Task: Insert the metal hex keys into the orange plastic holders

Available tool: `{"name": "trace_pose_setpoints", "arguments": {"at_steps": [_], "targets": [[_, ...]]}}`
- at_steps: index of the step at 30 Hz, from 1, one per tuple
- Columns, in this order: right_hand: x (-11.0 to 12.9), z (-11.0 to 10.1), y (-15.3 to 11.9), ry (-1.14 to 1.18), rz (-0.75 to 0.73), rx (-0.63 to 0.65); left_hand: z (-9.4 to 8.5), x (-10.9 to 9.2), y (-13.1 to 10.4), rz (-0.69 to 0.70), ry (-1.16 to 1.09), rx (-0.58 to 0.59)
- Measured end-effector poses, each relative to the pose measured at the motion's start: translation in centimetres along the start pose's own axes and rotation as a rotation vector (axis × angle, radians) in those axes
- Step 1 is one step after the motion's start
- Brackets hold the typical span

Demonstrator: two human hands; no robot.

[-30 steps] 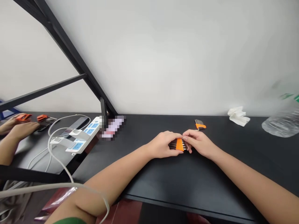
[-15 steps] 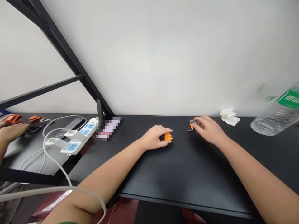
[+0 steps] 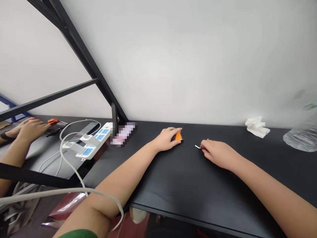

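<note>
Black desk (image 3: 173, 185), white wall; left hand (image 3: 168, 138) grips orange hex-key set (image 3: 177, 136), right hand (image 3: 216, 152) closed.

Black table (image 3: 188, 185) carries an orange hex key set (image 3: 177, 136), a small metal piece (image 3: 197, 146), crumpled tissue (image 3: 257, 127), a plastic bottle (image 3: 300, 138), and a white power strip (image 3: 95, 142) at left.

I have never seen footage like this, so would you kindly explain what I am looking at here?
One camera, worn on a person's head, looks down at their own bare hands on a black table. The left hand covers an orange holder of metal hex keys. The right hand pinches a small silvery metal piece, mostly hidden. Farther off lie crumpled white tissue, a clear plastic bottle and a white power strip. At far left, another person's hand works.
</note>
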State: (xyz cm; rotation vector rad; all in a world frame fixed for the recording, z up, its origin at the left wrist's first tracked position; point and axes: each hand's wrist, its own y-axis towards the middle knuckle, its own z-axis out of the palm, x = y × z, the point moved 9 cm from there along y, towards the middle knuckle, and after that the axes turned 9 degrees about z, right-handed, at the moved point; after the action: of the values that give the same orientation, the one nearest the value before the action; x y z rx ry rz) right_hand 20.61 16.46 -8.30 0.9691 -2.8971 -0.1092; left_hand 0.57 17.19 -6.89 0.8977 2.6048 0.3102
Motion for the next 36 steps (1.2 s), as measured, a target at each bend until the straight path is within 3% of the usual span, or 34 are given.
{"name": "trace_pose_setpoints", "arguments": {"at_steps": [6,10,14,18,22,28,36], "targets": [[4.8,0.7,-0.9,-0.054,0.022,-0.047,0.9,1.3,0.0,-0.068,0.04,0.02],[6.8,1.7,-0.8,-0.044,-0.103,-0.082,-0.2,0.5,0.0,-0.051,0.074,-0.05],[5.0,0.2,-0.8,0.283,-0.107,-0.132,-2.1,-3.2,-0.3,0.059,0.034,-0.174],[0.7,0.0,0.0,1.07,0.2,-0.055,-0.2,-7.9,-0.1,0.219,-0.134,-0.041],[0.8,1.7,0.6,1.655,0.289,0.105,1.2,-9.1,0.6,0.182,-0.209,-0.031],[1.9,2.4,1.0,1.85,0.251,0.203,0.8,-8.3,0.7,0.119,-0.43,-0.116],[1.3,2.0,0.8,1.842,0.305,0.154,0.6,-7.9,0.7,0.033,-0.511,-0.215]]}}
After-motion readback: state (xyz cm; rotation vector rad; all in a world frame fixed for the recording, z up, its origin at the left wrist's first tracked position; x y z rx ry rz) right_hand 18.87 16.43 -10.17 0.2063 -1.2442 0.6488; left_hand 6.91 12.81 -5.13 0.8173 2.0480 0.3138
